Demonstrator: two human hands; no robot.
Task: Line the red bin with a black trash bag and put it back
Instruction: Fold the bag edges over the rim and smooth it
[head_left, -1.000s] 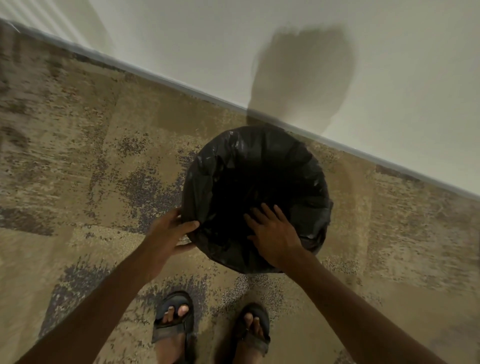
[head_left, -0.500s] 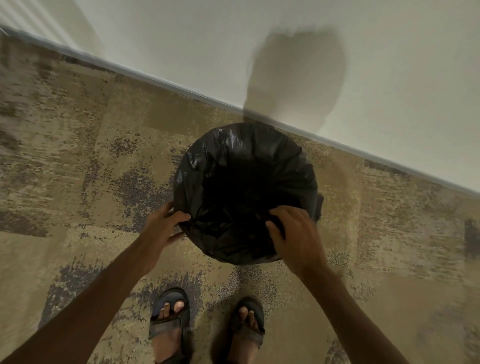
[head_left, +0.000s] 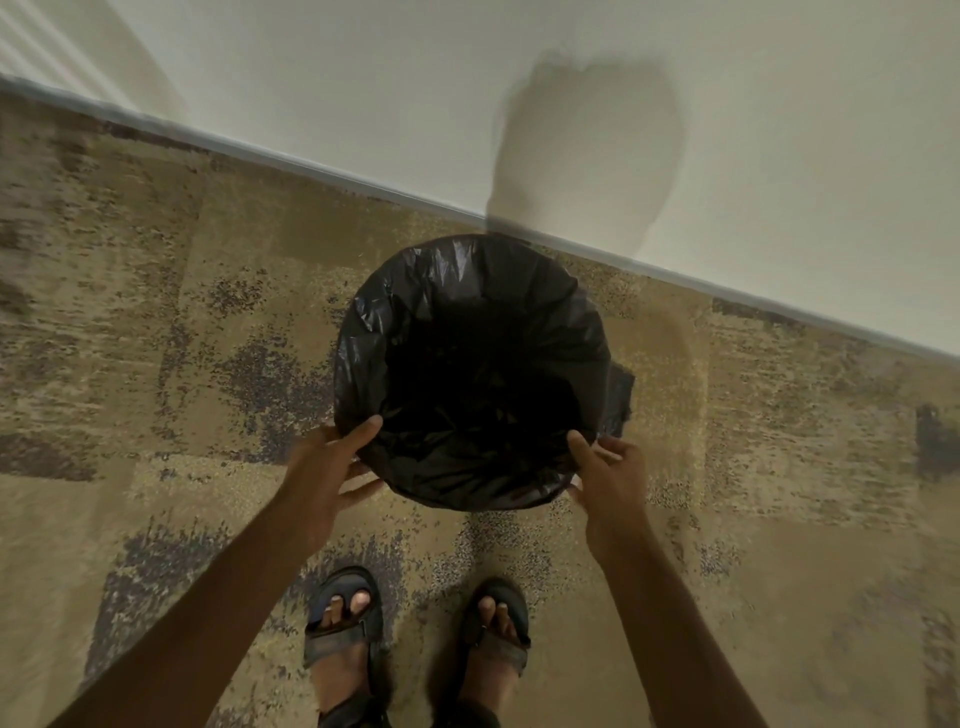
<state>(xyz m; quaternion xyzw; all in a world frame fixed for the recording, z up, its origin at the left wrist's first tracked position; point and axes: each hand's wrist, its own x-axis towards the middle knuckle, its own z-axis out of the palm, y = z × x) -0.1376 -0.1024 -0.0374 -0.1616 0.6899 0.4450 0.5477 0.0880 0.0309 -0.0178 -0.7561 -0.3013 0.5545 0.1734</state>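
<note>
A round bin stands on the carpet close to the wall, fully covered by a black trash bag (head_left: 467, 291) folded over its rim; none of its red colour shows. My left hand (head_left: 327, 467) grips the near-left rim, thumb over the bag's edge and fingers outside. My right hand (head_left: 605, 467) grips the near-right rim the same way. A loose flap of bag (head_left: 618, 395) sticks out on the right side.
A white wall with a grey baseboard (head_left: 311, 166) runs diagonally just behind the bin. Patterned tan and grey carpet (head_left: 156, 364) covers the floor. My sandalled feet (head_left: 421, 623) stand right below the bin.
My right hand came out of the bag's inside and moved to the near-right rim. My left hand stayed on the left rim. The bin sits slightly nearer the wall.
</note>
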